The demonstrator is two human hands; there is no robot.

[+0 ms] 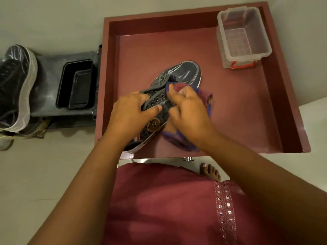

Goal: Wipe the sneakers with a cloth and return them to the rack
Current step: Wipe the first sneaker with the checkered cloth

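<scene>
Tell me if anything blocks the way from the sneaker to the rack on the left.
Nothing visible does. The sneaker, held by the left hand, lies near the tray's left wall, and the rack stands just beyond. A black container occupies part of the rack.

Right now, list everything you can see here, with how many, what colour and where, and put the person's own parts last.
sneaker: one, dark with a glossy toe and white sole edge, lying on the tray floor under both hands
cloth: one, purple and maroon striped, pressed against the sneaker's side
tray: one, maroon, with raised walls, filling the centre
clear plastic box: one, with orange-red latch, far right corner of the tray
black tub: one, on the grey rack left of the tray
grey rack: one, on the floor at left
black shoe: one, white-soled, at the far left edge
maroon garment: one, bottom centre
foot: one, bare, below the tray
left hand: fingers grip the sneaker's collar
right hand: holds the cloth
</scene>
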